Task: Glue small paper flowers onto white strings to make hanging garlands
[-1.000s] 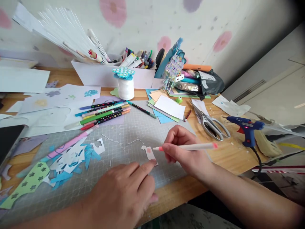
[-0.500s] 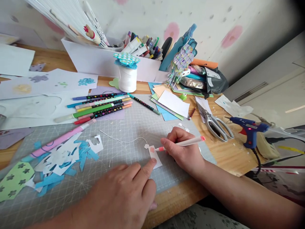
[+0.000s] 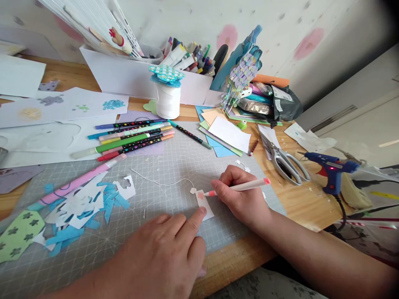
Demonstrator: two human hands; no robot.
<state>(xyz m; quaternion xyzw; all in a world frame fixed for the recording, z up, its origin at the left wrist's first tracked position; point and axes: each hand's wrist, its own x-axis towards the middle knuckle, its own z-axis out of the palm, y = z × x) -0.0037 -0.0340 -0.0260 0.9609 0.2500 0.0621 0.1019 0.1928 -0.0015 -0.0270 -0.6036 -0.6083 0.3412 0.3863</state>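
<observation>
My right hand (image 3: 241,197) grips a pink-tipped white marker (image 3: 240,187), and its tip touches a small white paper tag (image 3: 205,203) lying on the grey cutting mat (image 3: 174,166). A pink mark shows on the tag near the marker's tip. A thin white string (image 3: 162,182) runs from the tag's top to the left. My left hand (image 3: 162,253) lies on the mat with its fingers stretched out, and the forefinger presses down the tag's lower edge.
A row of coloured markers (image 3: 131,139) lies above the mat. Blue and white paper scraps (image 3: 87,203) lie at the left, scissors (image 3: 285,160) and a blue glue gun (image 3: 330,168) at the right. A white thread spool (image 3: 167,99), paper stacks and a pen box stand behind.
My right hand lowered the marker from above the tag until its tip touched the paper. The camera view shifted a little downward. My left forefinger stayed on the tag.
</observation>
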